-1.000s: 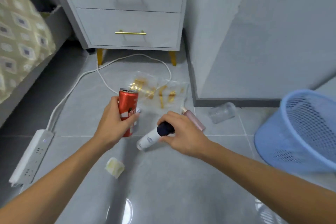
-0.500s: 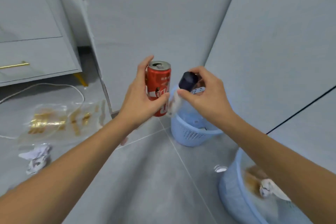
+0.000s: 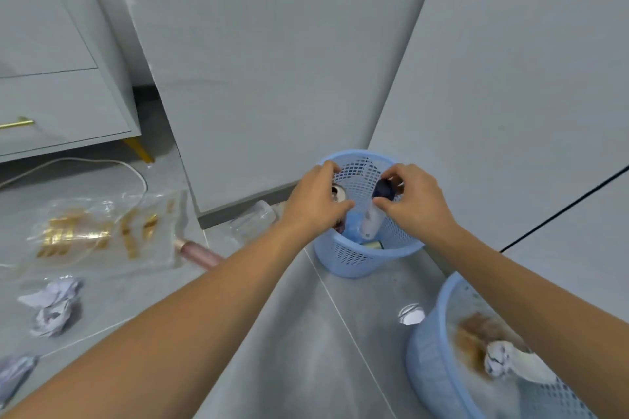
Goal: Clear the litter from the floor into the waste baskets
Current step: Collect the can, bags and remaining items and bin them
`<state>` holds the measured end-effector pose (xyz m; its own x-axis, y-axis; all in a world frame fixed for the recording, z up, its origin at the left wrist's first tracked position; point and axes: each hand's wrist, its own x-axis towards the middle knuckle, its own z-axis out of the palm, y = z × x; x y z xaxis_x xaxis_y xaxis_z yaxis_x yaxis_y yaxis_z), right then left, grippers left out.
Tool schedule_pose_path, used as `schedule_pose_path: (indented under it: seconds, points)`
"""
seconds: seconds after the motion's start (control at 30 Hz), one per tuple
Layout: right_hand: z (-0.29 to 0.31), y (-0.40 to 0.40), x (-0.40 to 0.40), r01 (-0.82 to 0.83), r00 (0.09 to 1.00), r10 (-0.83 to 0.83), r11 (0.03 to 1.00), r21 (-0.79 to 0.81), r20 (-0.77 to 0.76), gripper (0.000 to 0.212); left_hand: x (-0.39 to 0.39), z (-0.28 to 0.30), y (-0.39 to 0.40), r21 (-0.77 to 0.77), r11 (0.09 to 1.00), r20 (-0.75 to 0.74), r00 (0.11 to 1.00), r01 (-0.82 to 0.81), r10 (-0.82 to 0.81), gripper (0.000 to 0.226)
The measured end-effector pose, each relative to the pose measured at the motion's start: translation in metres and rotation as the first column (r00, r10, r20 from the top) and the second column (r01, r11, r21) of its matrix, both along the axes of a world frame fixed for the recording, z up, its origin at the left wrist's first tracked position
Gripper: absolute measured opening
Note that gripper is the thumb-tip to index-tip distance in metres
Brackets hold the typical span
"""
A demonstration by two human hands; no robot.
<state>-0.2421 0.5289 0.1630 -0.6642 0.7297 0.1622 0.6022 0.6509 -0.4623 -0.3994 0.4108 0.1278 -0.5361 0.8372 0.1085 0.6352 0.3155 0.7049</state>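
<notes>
While both arms reach over the far blue basket (image 3: 343,257), the left hand (image 3: 315,202) curls its fingers round a red can (image 3: 337,193), mostly hidden behind the palm, held just inside the rim. The right hand (image 3: 413,202) pinches the dark cap of a white bottle (image 3: 372,221) that hangs upright inside the same basket. A second blue basket (image 3: 432,360) stands nearer right. Crumpled paper (image 3: 54,304), a clear plastic bag (image 3: 102,231) and a pink tube (image 3: 200,253) lie on the floor at left.

A red can (image 3: 337,196) and a dark-capped white bottle (image 3: 374,214) hang upright inside the blue mesh basket (image 3: 354,258).
</notes>
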Motion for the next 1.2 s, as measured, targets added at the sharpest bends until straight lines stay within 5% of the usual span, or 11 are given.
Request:
schedule_pose_path:
  seconds: [0.3,0.57,0.83,1.2]
  points:
    - [0.014,-0.045,-0.043,-0.152,0.986,0.158,0.983,0.101,-0.053,0.014,-0.027,0.011,-0.079,0.227,0.974,-0.056,0.998,-0.024,0.037,0.033]
    - [0.009,-0.168,-0.126,-0.373,0.906,0.391,0.919,0.128,-0.165,0.011,-0.072,-0.018,-0.245,0.128,0.966,-0.075,0.969,-0.224,0.235,0.018]
    - [-0.036,-0.289,-0.181,-0.604,0.796,0.605,0.796,-0.049,0.026,0.014,-0.093,-0.076,-0.390,0.000,0.892,-0.016,0.892,-0.452,0.452,0.020]
    - [-0.133,-0.370,-0.276,-0.760,0.564,0.785,0.615,-0.210,0.257,0.043,-0.113,-0.139,-0.478,-0.203,0.699,-0.090,0.724,-0.686,0.684,0.015]
